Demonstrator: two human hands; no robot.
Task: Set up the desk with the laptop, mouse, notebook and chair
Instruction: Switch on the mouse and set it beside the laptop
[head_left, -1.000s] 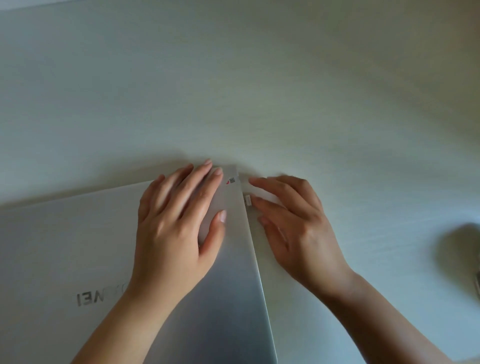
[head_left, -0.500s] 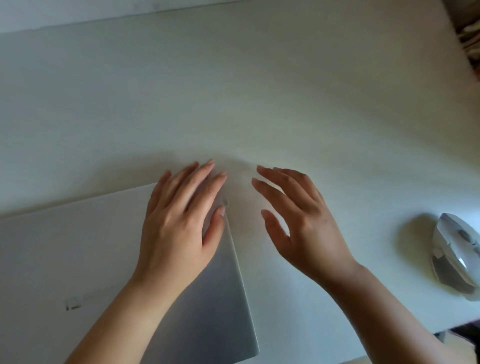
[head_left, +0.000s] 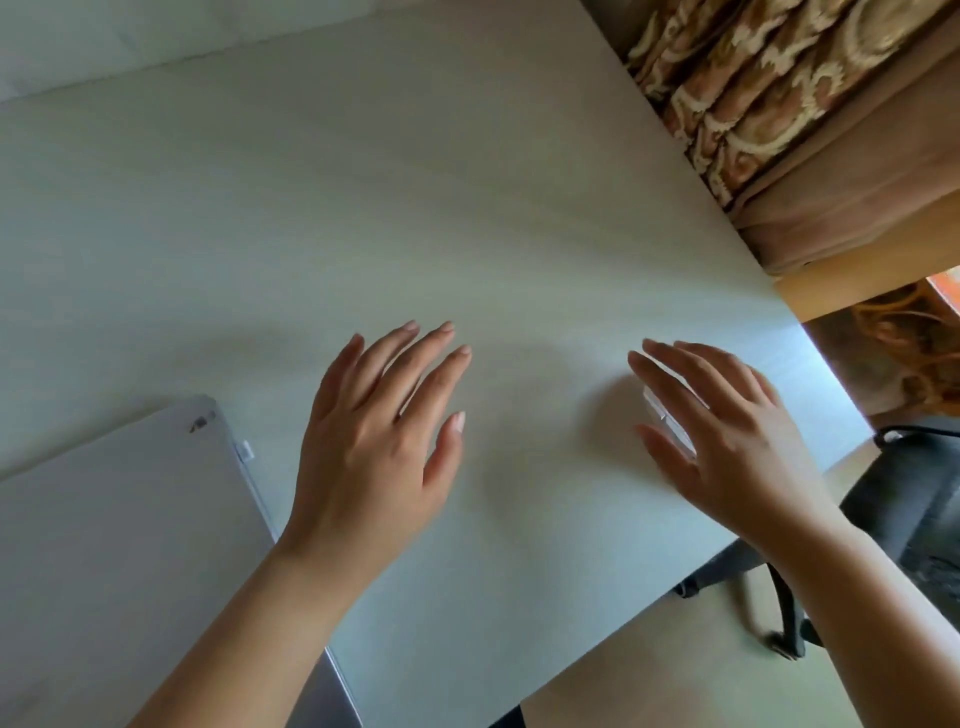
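So the laptop (head_left: 119, 551) is already down on the table (head_left: 363, 182), lid closed, sitting off to the outer side of the left hand (head_left: 374, 441) and not touched by it. It's a plain silver slab with a rounded corner, a tiny sticker near that corner and what looks like a small white tab sticking out of its edge. Looks to me like the mouse is the step in hand: the right hand (head_left: 727, 447) hangs right over it with fingers straight and spread, and only a pale, glossy sliver of the mouse (head_left: 667, 421) peeks out under the fingers, so I can't tell if the palm is actually touching it. The left hand is spread wide too, holding nothing, hovering over bare table between the laptop and the right hand. My guess is the next move calls for the right hand to settle down, curl round the mouse and slide it closer to the laptop's side. The chair (head_left: 904, 514) is off past the right hand beyond the table edge, dark with a wheeled base, not tucked in yet. No notebook anywhere in view.
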